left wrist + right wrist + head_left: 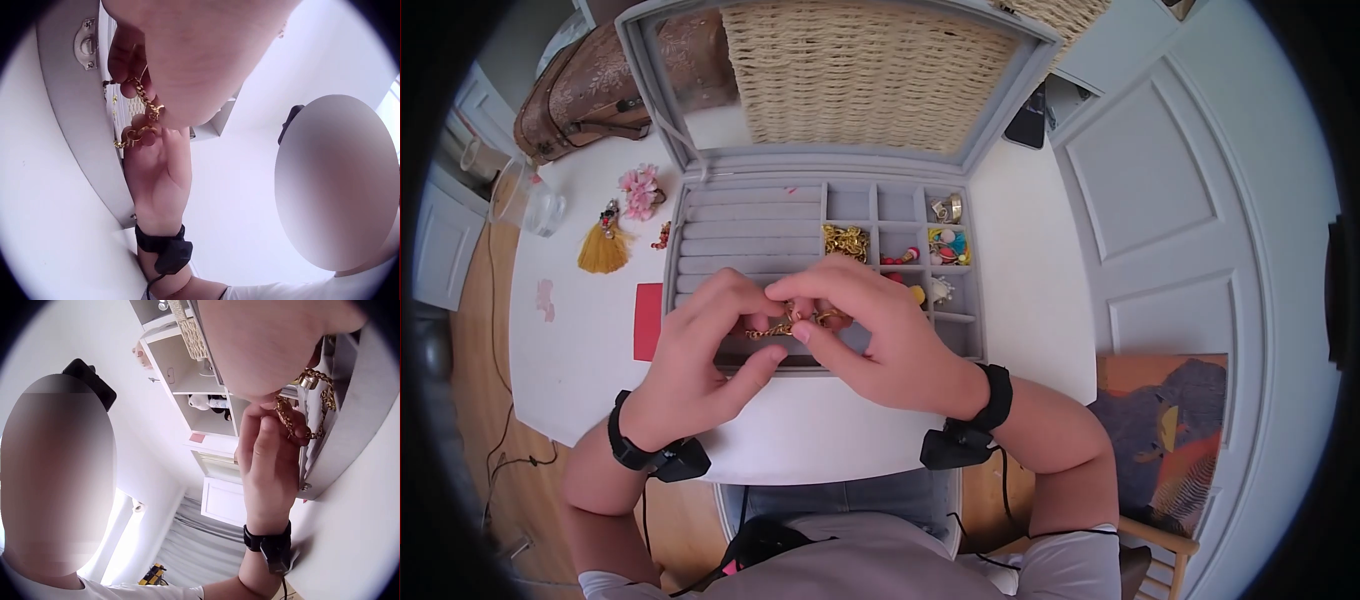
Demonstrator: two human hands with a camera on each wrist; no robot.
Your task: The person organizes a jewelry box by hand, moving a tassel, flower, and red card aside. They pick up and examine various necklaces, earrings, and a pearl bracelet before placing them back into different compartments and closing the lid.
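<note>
A gold chain [768,331] with thick links spans both hands above the front of an open grey jewelry box [750,232]. My left hand [705,345] pinches the chain at its fingertips, the thumb held apart. With thumb and fingers, my right hand [885,335] grips the other side of it. Seen from the right wrist, the chain [329,397] hangs in a loop, with a shiny gold clasp-like piece [307,381] near the fingers. The hands partly cover the box's front compartments. More gold chains [845,241] lie in one compartment.
Other compartments hold colourful beads [949,246] and small ornaments. The box's mirrored lid stands raised behind. Left of it lie a yellow tassel [605,250], a pink flower [640,192] and a red card [646,322]. A brown bag [625,75] and a phone [1027,120] are farther back.
</note>
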